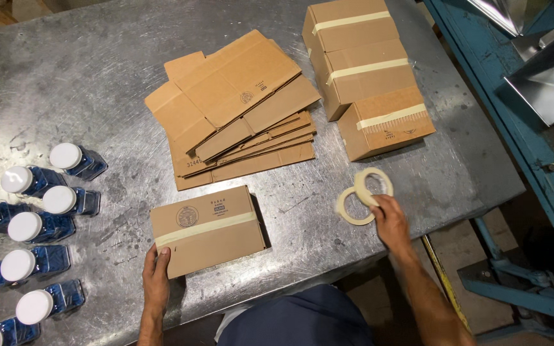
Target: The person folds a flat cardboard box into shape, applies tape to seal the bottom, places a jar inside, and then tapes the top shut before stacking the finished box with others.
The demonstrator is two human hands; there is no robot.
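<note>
A small taped cardboard box [208, 230] lies on the metal table [84, 77] near its front edge. My left hand [156, 279] rests against the box's lower left corner, fingers on its side. My right hand [389, 218] holds a roll of beige tape [374, 182] tilted up, just over a second tape roll [354, 206] lying flat on the table. A strip of beige tape runs across the box top.
A pile of flattened cardboard boxes [238, 109] lies mid-table. Three taped boxes [367, 77] stand in a row at the back right. Several blue bottles with white caps [33, 224] lie at the left. A blue metal frame [514, 128] borders the right side.
</note>
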